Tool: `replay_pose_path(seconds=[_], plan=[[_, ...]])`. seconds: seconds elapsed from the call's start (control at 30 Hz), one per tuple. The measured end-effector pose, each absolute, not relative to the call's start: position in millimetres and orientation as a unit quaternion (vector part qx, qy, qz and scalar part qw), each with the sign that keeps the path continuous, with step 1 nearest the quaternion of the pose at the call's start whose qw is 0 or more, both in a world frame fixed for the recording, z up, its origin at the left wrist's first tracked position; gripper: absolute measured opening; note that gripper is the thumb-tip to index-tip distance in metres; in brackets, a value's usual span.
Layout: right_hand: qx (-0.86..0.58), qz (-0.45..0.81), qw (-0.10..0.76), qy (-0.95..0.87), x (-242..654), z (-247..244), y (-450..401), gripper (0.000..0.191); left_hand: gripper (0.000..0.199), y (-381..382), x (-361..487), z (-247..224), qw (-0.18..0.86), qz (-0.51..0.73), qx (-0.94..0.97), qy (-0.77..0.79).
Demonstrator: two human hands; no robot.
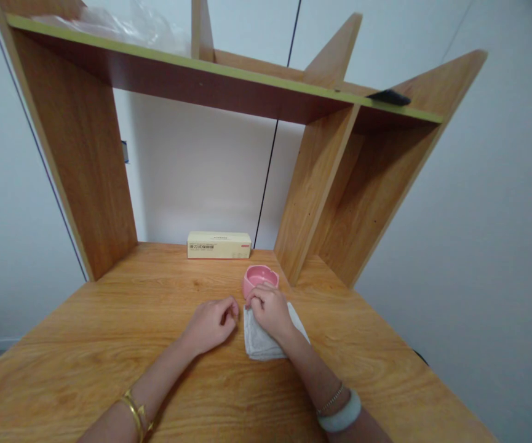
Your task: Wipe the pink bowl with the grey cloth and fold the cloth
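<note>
Bowl (253,277), pink: standing just beyond the right hand (270,309), the nearer; no clear long axis. Cloth (257,342): lying beneath that hand. Left hand (213,321): half-curled, left of both. Either hand gripping: I cannot tell.

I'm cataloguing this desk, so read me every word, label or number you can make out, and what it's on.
"刀式保鲜膜": cream box, large dark characters on its front; one blurred character precedes them.
Red label at the front's right: too small to read.
Print on the box's top, and smaller print and marks on its front: too small to read.
Pink bowl and grey cloth: no text visible.
</note>
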State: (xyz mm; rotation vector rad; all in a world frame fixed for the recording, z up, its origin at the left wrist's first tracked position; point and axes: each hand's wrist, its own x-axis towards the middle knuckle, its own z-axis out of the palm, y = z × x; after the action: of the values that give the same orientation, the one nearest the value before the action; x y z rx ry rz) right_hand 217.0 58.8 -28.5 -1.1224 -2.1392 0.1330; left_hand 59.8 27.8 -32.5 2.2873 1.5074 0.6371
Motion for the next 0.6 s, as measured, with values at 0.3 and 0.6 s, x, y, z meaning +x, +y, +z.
replay_pose_path(seconds=[0.3, 0.6], plan=[[-0.316, 0.190, 0.279, -0.887, 187.2, -39.6, 37.5, 0.025, 0.030, 34.1, 59.5, -41.4, 0.147, 0.065, 0.786, 0.597], [-0.332, 0.298, 0.287, -0.847, 189.7, -47.1, 42.9, 0.027, 0.034, 31.6, 59.2, -37.9, 0.145, 0.068, 0.798, 0.580]])
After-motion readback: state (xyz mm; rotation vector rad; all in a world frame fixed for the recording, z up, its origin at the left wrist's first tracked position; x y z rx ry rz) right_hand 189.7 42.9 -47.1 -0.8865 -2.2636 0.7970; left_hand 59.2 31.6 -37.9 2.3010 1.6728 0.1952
